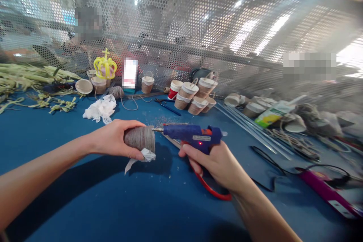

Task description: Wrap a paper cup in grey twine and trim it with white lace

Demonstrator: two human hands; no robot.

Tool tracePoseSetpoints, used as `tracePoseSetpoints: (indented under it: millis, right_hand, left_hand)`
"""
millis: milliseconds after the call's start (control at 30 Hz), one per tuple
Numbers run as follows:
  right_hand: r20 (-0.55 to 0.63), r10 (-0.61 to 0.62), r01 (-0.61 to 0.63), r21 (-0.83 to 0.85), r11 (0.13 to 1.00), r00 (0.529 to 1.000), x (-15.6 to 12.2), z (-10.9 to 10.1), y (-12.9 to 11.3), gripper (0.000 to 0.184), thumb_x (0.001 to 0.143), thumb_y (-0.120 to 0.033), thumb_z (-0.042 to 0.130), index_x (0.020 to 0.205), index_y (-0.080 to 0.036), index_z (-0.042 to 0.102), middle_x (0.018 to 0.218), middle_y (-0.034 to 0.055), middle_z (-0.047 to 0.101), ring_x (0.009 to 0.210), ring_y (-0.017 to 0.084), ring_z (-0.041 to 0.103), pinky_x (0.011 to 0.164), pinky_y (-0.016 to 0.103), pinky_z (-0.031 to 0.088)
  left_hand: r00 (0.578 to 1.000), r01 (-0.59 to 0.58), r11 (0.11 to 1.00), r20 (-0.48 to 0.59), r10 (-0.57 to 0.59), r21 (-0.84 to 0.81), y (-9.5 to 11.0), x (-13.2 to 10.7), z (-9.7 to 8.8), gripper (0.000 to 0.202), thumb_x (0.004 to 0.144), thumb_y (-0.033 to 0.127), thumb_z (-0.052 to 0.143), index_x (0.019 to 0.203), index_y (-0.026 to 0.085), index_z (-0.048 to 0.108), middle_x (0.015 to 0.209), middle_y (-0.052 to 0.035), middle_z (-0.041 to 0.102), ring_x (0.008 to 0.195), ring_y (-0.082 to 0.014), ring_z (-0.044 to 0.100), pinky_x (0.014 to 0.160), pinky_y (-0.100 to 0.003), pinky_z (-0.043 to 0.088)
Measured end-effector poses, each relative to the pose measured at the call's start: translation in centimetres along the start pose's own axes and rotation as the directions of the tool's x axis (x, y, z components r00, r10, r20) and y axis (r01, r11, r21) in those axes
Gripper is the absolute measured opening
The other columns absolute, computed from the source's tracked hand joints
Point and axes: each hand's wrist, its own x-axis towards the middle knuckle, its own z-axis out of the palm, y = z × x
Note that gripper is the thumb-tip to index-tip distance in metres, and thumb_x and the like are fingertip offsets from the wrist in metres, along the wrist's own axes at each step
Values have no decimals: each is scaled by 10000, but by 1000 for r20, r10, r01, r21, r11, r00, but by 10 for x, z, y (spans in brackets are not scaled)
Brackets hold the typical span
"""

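My left hand (117, 138) is wrapped around a cup wound with grey twine (139, 138), tipped on its side above the table. A scrap of white tissue (148, 155) hangs at its lower edge by my thumb. In my right hand (211, 159) is a blue hot glue gun (184, 132) with a lit red light, its metal nozzle pointing left at the cup's end, touching it or very close. Red-handled scissors (211, 191) show beneath my right hand; whether the fingers also hold them I cannot tell.
Several twine-wrapped cups (185, 94) stand behind, near a perforated metal screen (170, 45). White tissue (100, 107), a twine ball (116, 91) and a yellow crown (105, 64) are at left. Clear glue sticks (252, 130), a black cable (269, 159) and a purple power strip (326, 191) lie right.
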Motion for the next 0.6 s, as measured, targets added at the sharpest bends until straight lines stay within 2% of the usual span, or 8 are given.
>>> tracePoseSetpoints:
  millis: [200,467,600]
  right_hand:
    - [72,-11,15,-56,998,997,-1,-1,1,310,757,-433,557,653,-143,595,382,-51,463,361,68,436,408,194,395]
    - [3,-10,10,10,1000,1000,-2,0,-1,308,765,-428,549,652,-145,592,380,-55,450,357,63,419,393,186,376]
    - [59,-4,5,-11,1000,998,-4,-2,0,306,746,-424,574,631,-141,598,375,-45,464,359,64,420,396,191,377]
  left_hand:
    - [1000,-9,999,-2,9,-45,-3,0,0,634,604,452,688,1152,181,518,983,-42,626,819,-192,581,706,-265,451]
    - [1000,-28,1000,-4,28,-13,-1,-1,-1,648,595,459,698,1152,180,517,1040,-55,616,888,-218,574,751,-291,450]
    - [999,-45,999,-9,45,-29,-1,-1,-1,646,606,440,693,1166,176,506,1028,-50,623,868,-207,586,741,-283,459]
